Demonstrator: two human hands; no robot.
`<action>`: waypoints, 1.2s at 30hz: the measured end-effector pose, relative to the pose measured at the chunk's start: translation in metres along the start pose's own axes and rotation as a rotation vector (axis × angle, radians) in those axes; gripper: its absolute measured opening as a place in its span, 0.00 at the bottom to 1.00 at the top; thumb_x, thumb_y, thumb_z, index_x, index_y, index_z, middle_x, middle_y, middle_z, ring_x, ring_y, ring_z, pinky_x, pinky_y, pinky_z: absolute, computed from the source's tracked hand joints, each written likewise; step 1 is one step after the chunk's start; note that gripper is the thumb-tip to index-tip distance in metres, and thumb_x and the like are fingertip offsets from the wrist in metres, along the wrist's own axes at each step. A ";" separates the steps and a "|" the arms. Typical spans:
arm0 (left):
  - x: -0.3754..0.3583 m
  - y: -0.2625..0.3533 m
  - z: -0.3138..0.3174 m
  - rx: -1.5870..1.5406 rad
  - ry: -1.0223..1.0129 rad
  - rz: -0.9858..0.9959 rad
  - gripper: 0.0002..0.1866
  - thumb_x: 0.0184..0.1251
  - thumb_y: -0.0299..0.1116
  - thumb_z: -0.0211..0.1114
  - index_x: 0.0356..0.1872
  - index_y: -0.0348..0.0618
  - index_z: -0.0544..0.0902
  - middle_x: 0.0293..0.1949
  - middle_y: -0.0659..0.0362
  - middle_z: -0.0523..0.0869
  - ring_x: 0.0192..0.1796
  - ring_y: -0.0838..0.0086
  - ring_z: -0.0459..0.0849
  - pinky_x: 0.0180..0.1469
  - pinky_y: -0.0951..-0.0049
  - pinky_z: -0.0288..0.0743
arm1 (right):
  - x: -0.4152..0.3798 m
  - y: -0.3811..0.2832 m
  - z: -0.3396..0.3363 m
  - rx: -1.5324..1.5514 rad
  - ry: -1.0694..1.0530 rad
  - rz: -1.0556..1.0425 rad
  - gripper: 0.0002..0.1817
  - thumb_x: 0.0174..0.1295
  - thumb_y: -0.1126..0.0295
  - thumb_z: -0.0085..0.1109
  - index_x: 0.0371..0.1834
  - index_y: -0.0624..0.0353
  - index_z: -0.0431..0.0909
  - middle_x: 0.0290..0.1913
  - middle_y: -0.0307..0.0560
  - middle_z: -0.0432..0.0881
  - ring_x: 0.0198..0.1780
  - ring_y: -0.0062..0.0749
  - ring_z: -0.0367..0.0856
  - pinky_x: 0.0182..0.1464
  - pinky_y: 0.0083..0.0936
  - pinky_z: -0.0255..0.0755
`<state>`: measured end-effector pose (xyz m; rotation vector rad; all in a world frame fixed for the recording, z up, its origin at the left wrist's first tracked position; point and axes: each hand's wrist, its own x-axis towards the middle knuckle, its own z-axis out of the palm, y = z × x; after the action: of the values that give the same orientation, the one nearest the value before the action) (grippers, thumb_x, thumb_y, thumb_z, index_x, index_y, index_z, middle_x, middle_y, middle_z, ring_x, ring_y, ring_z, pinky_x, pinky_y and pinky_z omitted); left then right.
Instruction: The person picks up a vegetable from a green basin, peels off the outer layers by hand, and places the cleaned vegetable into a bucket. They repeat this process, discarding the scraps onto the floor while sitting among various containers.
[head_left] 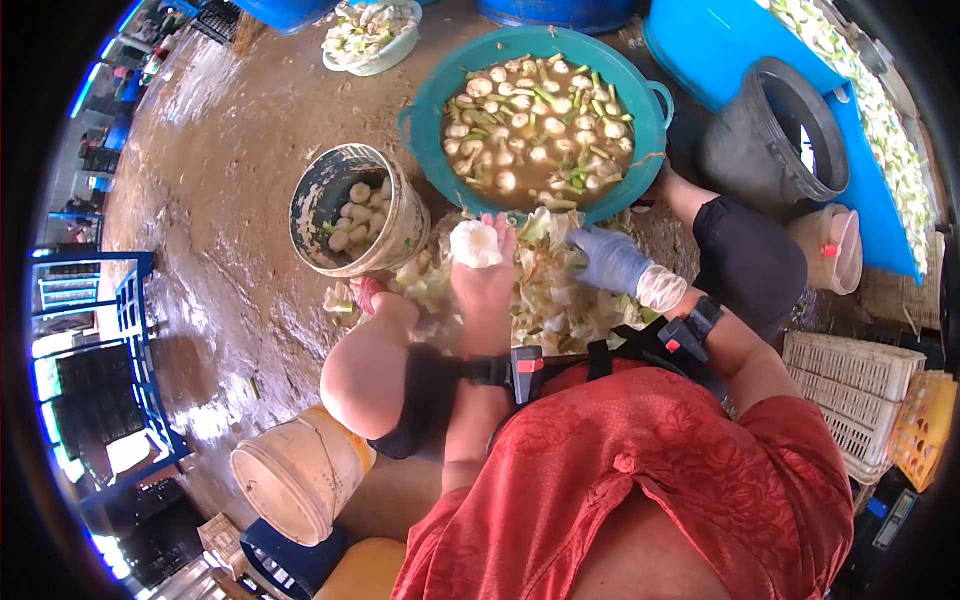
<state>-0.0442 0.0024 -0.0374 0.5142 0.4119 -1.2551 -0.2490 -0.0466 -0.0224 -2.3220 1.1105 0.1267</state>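
Note:
My left hand is turned palm up and holds a white, lobed bulb that looks like a peeled garlic bulb. My right hand, in a blue-grey glove with a white band at the wrist, hovers by the pile of pale peelings between my legs. Its fingers look closed; whatever they hold is hidden. Ahead of both hands stands a wide green tub of murky water with many white bulbs and green stems floating in it. Left of my left hand, a dirty bucket has several white bulbs inside.
A bowl of peelings stands at the far left of the tub. To the right are a dark grey bucket, a large blue container and stacked crates. A white bucket lies near my left leg on the wet floor.

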 end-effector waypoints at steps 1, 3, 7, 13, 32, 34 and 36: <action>-0.002 -0.002 0.001 0.020 -0.024 -0.032 0.20 0.71 0.40 0.42 0.54 0.37 0.70 0.57 0.50 0.74 0.63 0.52 0.67 0.67 0.52 0.55 | 0.002 -0.016 -0.010 0.112 0.264 -0.078 0.23 0.49 0.53 0.66 0.40 0.60 0.77 0.38 0.56 0.81 0.39 0.48 0.80 0.41 0.41 0.71; -0.004 -0.007 0.002 0.046 -0.052 -0.069 0.20 0.72 0.41 0.41 0.54 0.37 0.69 0.57 0.50 0.73 0.63 0.55 0.68 0.66 0.56 0.58 | 0.010 -0.043 -0.025 0.191 0.229 -0.094 0.22 0.49 0.52 0.65 0.36 0.59 0.77 0.35 0.56 0.80 0.36 0.49 0.80 0.39 0.41 0.71; 0.001 -0.020 -0.008 0.085 -0.173 -0.046 0.20 0.72 0.39 0.41 0.56 0.38 0.68 0.57 0.51 0.73 0.62 0.56 0.68 0.63 0.60 0.63 | 0.033 -0.060 0.001 0.290 0.277 -0.106 0.21 0.52 0.49 0.63 0.27 0.59 0.78 0.23 0.54 0.77 0.26 0.47 0.78 0.33 0.41 0.69; -0.019 -0.018 -0.011 1.634 -0.226 0.686 0.17 0.75 0.36 0.42 0.45 0.33 0.74 0.42 0.53 0.80 0.41 0.66 0.80 0.45 0.71 0.75 | 0.029 -0.062 -0.007 1.119 0.105 -0.100 0.14 0.60 0.63 0.55 0.22 0.61 0.74 0.16 0.44 0.73 0.18 0.28 0.72 0.25 0.26 0.67; -0.013 -0.046 -0.009 1.150 -0.188 -0.455 0.17 0.61 0.40 0.59 0.39 0.34 0.80 0.27 0.55 0.82 0.23 0.72 0.79 0.21 0.76 0.69 | 0.004 0.002 -0.048 -0.520 -0.131 -0.231 0.10 0.50 0.62 0.58 0.33 0.53 0.81 0.37 0.47 0.81 0.47 0.44 0.78 0.52 0.42 0.68; -0.008 -0.046 -0.012 0.949 -0.162 -0.468 0.19 0.64 0.44 0.56 0.38 0.35 0.80 0.22 0.58 0.82 0.18 0.76 0.76 0.17 0.80 0.64 | -0.001 0.029 -0.056 -0.265 -0.151 -0.032 0.15 0.49 0.56 0.60 0.30 0.57 0.80 0.26 0.49 0.82 0.32 0.47 0.81 0.39 0.42 0.73; 0.002 -0.042 -0.014 1.098 -0.091 -0.537 0.19 0.67 0.45 0.53 0.33 0.37 0.80 0.21 0.58 0.81 0.17 0.77 0.73 0.16 0.80 0.62 | -0.015 0.063 -0.084 0.057 -0.035 0.012 0.16 0.51 0.56 0.61 0.32 0.57 0.78 0.23 0.52 0.80 0.27 0.46 0.80 0.32 0.40 0.73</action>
<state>-0.0845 -0.0001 -0.0562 1.3181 -0.2963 -1.9839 -0.3178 -0.1116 0.0253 -2.2547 1.0964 0.1376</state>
